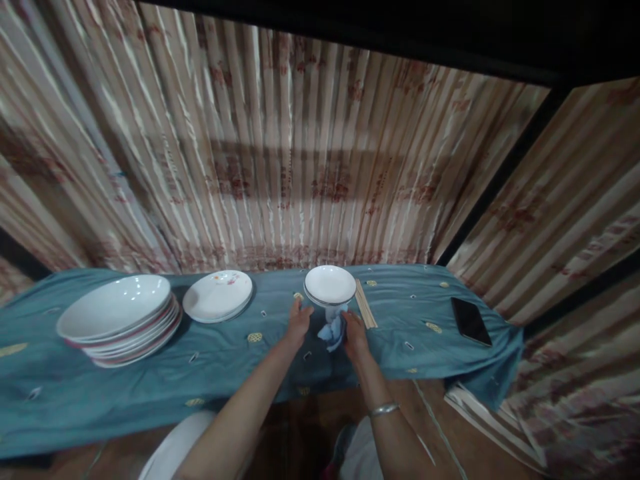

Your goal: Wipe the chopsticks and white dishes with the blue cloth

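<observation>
A small stack of white bowls [330, 285] with dark rims stands near the far edge of the blue cloth-covered table. My left hand [299, 320] is just off the stack's lower left side, thumb and fingers apart, with nothing visible in it. In my right hand [355, 331] is a crumpled light blue cloth [332, 332], hanging in front of the bowls. Part of the cloth reaches up to the near side of the stack; whether it touches cannot be made out. Several wooden chopsticks [367, 305] lie right of the bowls, close beyond my right hand.
A tall stack of large white plates [120, 313] is at the left, beside a shorter stack of flower-patterned plates [219, 295]. A black phone [471, 321] lies at the right. White round ware [177, 443] shows below the table's front edge. Pleated curtains [300, 167] hang behind.
</observation>
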`<move>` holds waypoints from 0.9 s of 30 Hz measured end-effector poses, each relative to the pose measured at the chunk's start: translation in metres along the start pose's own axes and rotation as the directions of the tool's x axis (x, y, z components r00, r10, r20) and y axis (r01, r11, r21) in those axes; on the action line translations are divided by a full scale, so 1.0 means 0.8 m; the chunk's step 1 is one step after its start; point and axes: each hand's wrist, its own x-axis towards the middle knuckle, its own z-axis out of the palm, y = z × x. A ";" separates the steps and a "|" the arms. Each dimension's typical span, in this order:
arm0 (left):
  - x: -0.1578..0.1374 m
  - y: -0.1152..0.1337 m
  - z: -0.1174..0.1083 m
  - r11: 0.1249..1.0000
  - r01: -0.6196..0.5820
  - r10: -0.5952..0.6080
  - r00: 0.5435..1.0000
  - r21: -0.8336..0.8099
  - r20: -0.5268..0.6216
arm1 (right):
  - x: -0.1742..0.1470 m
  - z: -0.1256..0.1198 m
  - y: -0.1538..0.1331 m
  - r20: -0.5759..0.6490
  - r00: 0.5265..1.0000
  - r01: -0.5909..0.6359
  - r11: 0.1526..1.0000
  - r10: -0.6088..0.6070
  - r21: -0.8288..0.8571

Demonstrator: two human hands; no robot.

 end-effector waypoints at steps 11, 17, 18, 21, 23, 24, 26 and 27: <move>-0.049 0.040 -0.075 0.998 0.038 -0.047 0.962 -0.040 -0.268 | -0.052 0.107 0.050 0.294 0.948 -0.113 0.993 0.119 -0.039; -0.046 0.085 -0.126 0.997 0.008 -0.036 0.938 -0.082 -0.346 | -0.056 0.154 0.078 0.390 0.906 -0.126 0.984 0.165 -0.124; -0.045 0.090 -0.131 0.996 0.004 -0.037 0.933 -0.091 -0.358 | -0.056 0.161 0.083 0.385 0.908 -0.122 0.982 0.168 -0.143; -0.042 0.098 -0.145 0.993 -0.003 -0.043 0.924 -0.118 -0.381 | -0.056 0.179 0.100 0.370 0.914 -0.106 0.977 0.169 -0.185; -0.042 0.099 -0.154 0.993 -0.004 -0.041 0.926 -0.118 -0.376 | -0.057 0.190 0.112 0.374 0.911 -0.105 0.974 0.175 -0.200; -0.043 0.099 -0.158 0.993 -0.003 -0.043 0.928 -0.121 -0.371 | -0.057 0.195 0.118 0.380 0.910 -0.088 0.972 0.167 -0.217; -0.048 0.099 -0.167 0.990 0.005 -0.055 0.930 -0.138 -0.362 | -0.058 0.204 0.126 0.390 0.913 -0.006 0.959 0.121 -0.282; -0.051 0.099 -0.171 0.988 0.006 -0.062 0.931 -0.153 -0.359 | -0.059 0.209 0.129 0.389 0.917 0.054 0.944 0.082 -0.326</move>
